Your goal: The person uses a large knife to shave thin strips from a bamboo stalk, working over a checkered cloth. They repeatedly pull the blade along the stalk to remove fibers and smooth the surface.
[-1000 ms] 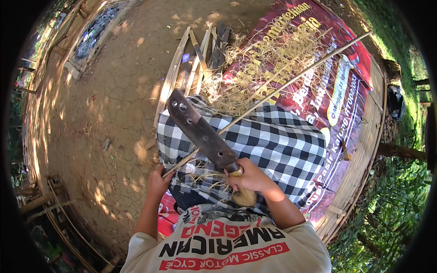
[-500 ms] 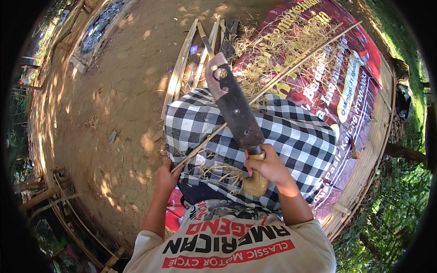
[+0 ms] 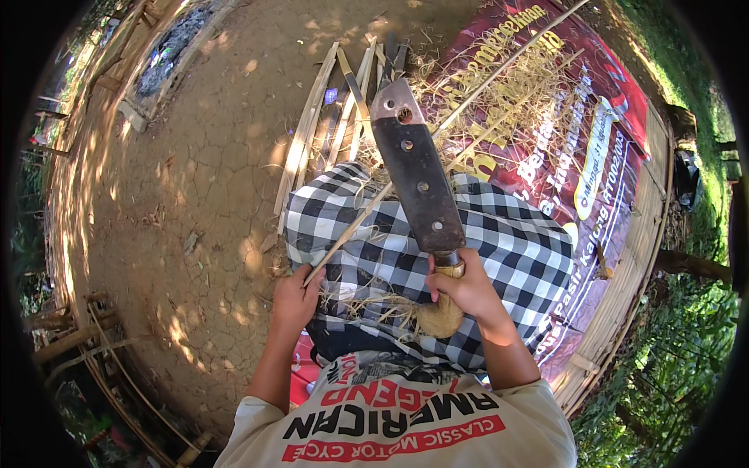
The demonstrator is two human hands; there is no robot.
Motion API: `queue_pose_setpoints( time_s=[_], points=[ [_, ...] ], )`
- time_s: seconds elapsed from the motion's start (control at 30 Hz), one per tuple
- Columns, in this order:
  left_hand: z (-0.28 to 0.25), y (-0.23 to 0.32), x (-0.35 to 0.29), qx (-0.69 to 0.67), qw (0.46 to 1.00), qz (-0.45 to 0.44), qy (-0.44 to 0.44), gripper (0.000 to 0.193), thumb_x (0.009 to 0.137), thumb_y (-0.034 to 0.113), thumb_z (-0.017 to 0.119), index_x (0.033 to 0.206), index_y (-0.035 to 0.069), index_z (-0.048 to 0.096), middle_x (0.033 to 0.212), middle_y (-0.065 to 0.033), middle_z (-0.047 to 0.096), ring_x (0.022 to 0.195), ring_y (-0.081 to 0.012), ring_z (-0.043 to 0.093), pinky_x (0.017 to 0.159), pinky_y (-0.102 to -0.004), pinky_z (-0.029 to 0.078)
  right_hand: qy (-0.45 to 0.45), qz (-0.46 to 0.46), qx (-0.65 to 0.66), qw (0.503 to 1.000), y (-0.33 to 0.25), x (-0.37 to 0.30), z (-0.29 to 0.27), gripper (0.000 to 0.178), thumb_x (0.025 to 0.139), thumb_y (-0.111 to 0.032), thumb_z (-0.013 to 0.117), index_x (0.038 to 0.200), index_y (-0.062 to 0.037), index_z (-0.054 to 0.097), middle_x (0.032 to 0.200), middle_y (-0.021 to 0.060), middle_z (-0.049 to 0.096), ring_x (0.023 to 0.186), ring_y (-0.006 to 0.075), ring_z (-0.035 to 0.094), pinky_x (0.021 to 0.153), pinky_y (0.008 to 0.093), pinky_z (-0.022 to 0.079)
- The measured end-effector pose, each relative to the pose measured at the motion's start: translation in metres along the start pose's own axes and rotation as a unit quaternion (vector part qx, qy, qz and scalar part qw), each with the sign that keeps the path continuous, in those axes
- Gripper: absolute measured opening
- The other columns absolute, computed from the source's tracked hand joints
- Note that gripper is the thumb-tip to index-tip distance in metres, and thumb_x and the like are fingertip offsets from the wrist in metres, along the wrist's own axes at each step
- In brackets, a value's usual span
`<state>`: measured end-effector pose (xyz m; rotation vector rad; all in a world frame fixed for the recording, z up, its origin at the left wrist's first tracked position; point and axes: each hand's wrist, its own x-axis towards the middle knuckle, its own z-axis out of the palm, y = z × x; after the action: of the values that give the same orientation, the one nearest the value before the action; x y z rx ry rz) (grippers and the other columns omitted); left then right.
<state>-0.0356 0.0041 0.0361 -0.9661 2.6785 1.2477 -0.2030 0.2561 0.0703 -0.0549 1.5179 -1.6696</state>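
My right hand [image 3: 466, 285] is closed round the wooden handle [image 3: 441, 313] of a machete, just below its ferrule. The broad dark blade [image 3: 422, 179], with several holes in it, points up and slightly left. A long thin bamboo strip [image 3: 349, 231] has its near end pinched in my left hand [image 3: 296, 296]. It slants away to the upper right and passes behind the blade; whether the two touch I cannot tell. A black-and-white checkered cloth [image 3: 515, 243] covers my lap, with fine shavings [image 3: 382, 309] lying on it.
Split bamboo pieces [image 3: 310, 117] lie on the bare earth ahead. Curly shavings [image 3: 507, 97] are heaped on a dark red printed banner [image 3: 558, 179] to the right. A bamboo edging [image 3: 624, 296] runs along the banner's right side, with green plants beyond.
The bamboo strip has tilted more steeply, its far end moving up and left. My left hand has shifted a little up and right. The machete blade has moved slightly right.
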Motion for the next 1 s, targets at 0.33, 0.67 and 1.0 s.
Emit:
queue_pose_setpoints(
  time_s=[0.33,0.67,1.0],
  points=[
    [-0.002,0.001,0.007,0.057,0.998,0.006,-0.025,0.029,0.091,0.027,0.062,0.085,-0.002,0.061,0.063,-0.0246,0.057,0.063,-0.0451,0.059,0.055,-0.0456,0.045,-0.046,0.055,0.029,0.997,0.011,0.002,-0.005,0.015,0.076,0.006,0.063,0.088,0.0013,0.055,0.069,0.0059,0.057,0.055,0.0138,0.058,0.054,0.0286,0.047],
    [-0.001,-0.004,0.006,0.048,0.998,0.022,-0.019,0.031,0.091,0.027,0.063,0.087,-0.004,0.062,0.064,-0.0260,0.057,0.064,-0.0452,0.060,0.056,-0.0461,0.045,-0.132,0.095,-0.009,0.987,0.011,0.011,-0.008,0.017,0.074,0.005,0.067,0.086,0.0010,0.056,0.069,0.0066,0.059,0.055,0.0139,0.059,0.053,0.0279,0.046],
    [-0.001,-0.007,0.015,0.050,0.998,0.003,-0.040,0.035,0.093,0.030,0.061,0.088,-0.004,0.064,0.065,-0.0261,0.058,0.065,-0.0440,0.060,0.058,-0.0446,0.045,-0.157,0.112,-0.014,0.981,0.029,0.009,0.010,0.018,0.074,0.007,0.065,0.088,0.0000,0.055,0.067,0.0064,0.058,0.056,0.0156,0.059,0.055,0.0285,0.047]
  ],
)
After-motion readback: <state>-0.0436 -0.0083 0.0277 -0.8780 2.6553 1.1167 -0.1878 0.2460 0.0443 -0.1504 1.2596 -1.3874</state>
